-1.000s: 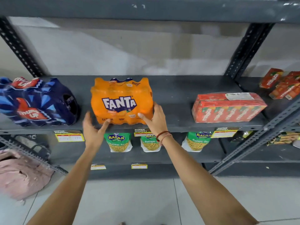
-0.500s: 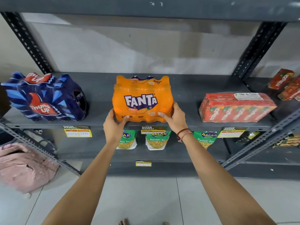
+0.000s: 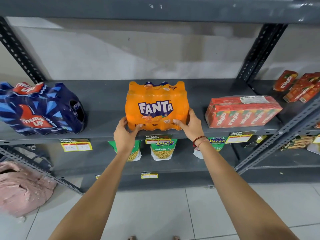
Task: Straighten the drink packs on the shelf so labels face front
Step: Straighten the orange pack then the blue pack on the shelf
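An orange Fanta pack [image 3: 156,104] stands upright mid-shelf on the grey shelf [image 3: 107,108], its label facing front. My left hand [image 3: 125,131] grips its lower left corner and my right hand [image 3: 191,124] grips its lower right corner. A blue Thums Up pack [image 3: 40,110] lies to the left, angled with an open end toward the right. To the right lies a red Maaza carton pack [image 3: 242,111], turned slightly askew.
Loose red Maaza cartons [image 3: 299,87] sit on the neighbouring shelf at far right. Green Balaji snack bags [image 3: 162,149] hang on the shelf below. Slanted metal braces [image 3: 277,135] cross at both sides. A pink bag [image 3: 22,187] lies on the floor at left.
My left hand has closed onto the Fanta pack's lower left corner. The pack now sits squarer to the front, and my view has shifted so it appears further right.
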A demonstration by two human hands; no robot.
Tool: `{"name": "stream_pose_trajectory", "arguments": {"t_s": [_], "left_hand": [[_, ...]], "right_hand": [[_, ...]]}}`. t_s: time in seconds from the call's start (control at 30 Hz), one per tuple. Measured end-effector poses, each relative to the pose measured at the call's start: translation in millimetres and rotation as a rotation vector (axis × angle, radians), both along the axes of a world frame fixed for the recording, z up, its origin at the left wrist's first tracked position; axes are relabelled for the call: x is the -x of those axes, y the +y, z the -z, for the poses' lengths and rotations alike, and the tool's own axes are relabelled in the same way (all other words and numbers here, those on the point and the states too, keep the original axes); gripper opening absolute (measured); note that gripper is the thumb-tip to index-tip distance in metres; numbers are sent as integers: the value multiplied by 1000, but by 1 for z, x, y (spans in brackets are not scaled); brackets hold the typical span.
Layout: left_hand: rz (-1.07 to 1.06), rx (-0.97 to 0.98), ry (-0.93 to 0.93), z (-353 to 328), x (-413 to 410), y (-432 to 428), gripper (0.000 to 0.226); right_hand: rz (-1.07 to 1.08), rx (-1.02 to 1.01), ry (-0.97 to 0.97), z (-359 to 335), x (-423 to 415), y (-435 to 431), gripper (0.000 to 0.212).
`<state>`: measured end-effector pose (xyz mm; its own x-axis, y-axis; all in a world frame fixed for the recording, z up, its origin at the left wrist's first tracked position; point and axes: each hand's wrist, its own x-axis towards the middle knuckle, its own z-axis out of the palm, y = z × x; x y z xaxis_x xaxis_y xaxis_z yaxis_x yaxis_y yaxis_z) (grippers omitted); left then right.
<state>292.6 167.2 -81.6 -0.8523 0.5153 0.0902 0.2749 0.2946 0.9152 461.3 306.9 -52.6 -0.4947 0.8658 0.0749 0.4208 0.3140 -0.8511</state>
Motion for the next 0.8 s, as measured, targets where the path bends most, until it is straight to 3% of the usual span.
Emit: {"name": "stream_pose_trajectory", "arguments": {"t_s": [0.1,0.2,0.33,0.53,0.63,0.8], "left_hand": [[56,-9,-1,0,7,-6,60],[94,-38,-25,-1,17,-21,57],[10,-90,-8,-1,42,-56,50],[-207,-104,-15,6,110,-126,38],[-303,-100,18,2,139,-157,34],[-434,-168,-9,1,197,-194,52]], "right_hand": [[44,-23,23,3,0,-4,71],[229,-126,142,8,2,-21,77],[311,-415,264,-1,27,-58,50],[41,-593,374,-28,117,-118,29],[-151,-461,373,-25,163,-141,27],[-398,-227,103,-4,228,-163,52]]}}
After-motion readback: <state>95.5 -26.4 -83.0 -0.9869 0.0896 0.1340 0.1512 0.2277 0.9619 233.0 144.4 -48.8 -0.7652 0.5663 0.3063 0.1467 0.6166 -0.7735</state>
